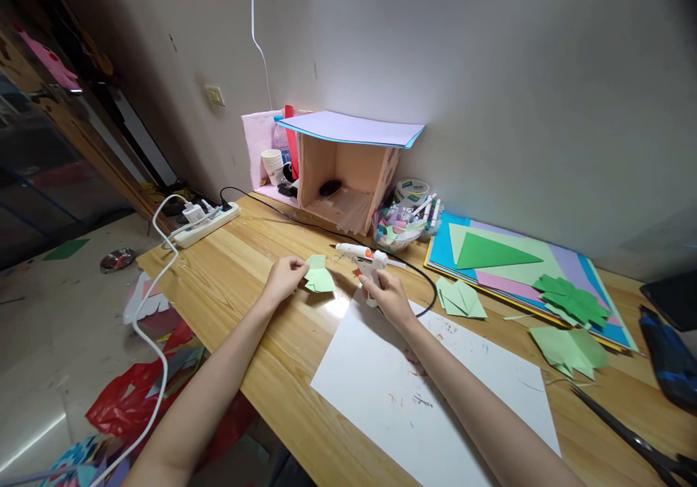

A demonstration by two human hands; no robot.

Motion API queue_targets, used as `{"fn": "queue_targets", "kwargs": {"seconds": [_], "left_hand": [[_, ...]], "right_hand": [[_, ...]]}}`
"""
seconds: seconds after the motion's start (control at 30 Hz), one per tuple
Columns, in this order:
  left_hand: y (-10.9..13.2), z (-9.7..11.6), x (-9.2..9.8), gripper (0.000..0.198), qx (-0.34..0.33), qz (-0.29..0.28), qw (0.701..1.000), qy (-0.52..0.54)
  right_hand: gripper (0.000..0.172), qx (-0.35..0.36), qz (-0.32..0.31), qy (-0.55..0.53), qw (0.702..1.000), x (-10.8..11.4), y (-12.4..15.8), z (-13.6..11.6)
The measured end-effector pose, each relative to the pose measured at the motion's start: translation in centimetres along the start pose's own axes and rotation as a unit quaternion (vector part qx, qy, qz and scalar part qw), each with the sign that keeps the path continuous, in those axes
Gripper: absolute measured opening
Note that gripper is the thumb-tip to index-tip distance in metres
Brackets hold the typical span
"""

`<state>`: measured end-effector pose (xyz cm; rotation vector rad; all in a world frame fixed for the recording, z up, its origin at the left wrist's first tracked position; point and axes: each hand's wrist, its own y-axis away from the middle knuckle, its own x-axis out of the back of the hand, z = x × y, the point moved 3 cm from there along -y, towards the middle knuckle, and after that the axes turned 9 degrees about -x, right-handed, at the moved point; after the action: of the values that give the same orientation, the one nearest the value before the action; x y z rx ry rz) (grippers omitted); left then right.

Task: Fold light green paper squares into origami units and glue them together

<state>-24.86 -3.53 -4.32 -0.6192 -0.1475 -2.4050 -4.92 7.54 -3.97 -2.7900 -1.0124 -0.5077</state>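
Note:
My left hand (284, 279) pinches the left edge of a light green folded paper piece (320, 275) just above the wooden table. A white hot glue gun (360, 253) with an orange trigger is in my right hand (388, 295), its fingers wrapped round the handle. The gun's nozzle points left, a little above and to the right of the paper piece, and appears apart from it. Beneath my right hand lies a large white sheet (375, 393) with reddish and dark marks.
Folded light green papers (462, 298) and a stack of coloured sheets (495, 255) lie right, with scissors (626, 429) nearer me. Behind stand a cardboard box (343, 175) and a tub of paper scraps (396, 229). A power strip (207, 226) sits at the left edge.

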Motion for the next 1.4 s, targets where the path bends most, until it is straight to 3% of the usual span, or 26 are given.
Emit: {"fn": "queue_targets", "kwargs": {"seconds": [0.2, 0.57, 1.4], "left_hand": [[0.3, 0.4, -0.2, 0.018, 0.0, -0.022, 1.0, -0.002], [0.4, 0.8, -0.5, 0.019, -0.013, -0.051, 0.999, 0.005], [0.4, 0.7, -0.7, 0.022, -0.015, -0.051, 0.998, 0.021]], "right_hand": [[0.033, -0.027, -0.088, -0.007, 0.996, -0.5, 0.2, -0.5], [0.037, -0.036, -0.113, -0.012, 0.993, -0.9, 0.2, 0.1], [0.05, -0.009, -0.118, 0.022, 0.993, -1.0, 0.4, 0.0]]}}
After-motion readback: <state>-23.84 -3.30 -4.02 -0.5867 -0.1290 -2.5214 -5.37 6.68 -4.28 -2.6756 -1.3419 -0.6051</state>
